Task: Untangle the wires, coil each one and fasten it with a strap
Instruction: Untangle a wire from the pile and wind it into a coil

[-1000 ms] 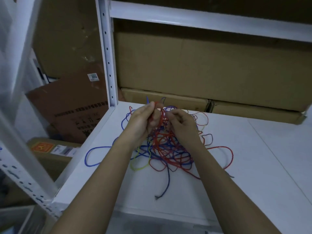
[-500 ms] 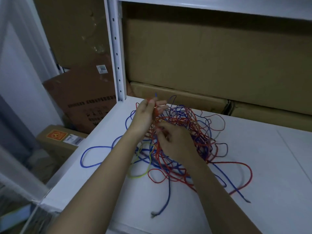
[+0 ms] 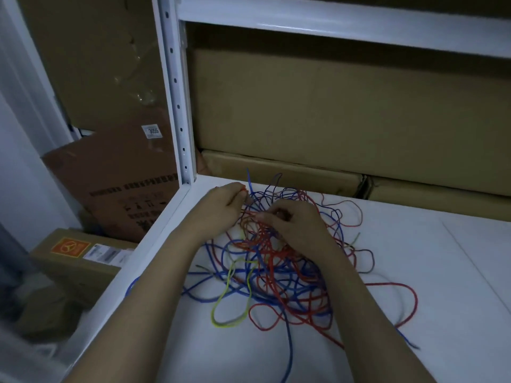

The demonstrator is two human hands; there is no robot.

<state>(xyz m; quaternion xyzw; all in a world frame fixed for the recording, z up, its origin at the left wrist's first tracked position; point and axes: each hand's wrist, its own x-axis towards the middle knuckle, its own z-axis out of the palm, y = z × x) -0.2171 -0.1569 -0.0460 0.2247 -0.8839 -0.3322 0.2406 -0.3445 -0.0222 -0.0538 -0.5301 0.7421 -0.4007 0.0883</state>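
Still tangled: wires (image 3: 276,272), red, blue and one yellow-green, heaped on the white shelf (image 3: 414,272). Left hand (image 3: 221,208) pinches a red strand at the heap's far-left edge. Right hand (image 3: 293,225) has dropped lower into the heap since half a second ago, fingers curled around red strands. Cardboard boxes (image 3: 331,111) stacked behind; contents unseen.

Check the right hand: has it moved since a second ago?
Yes, slightly. Judged against the white shelf post, the right hand has come down and toward the person, lower into the wire tangle.
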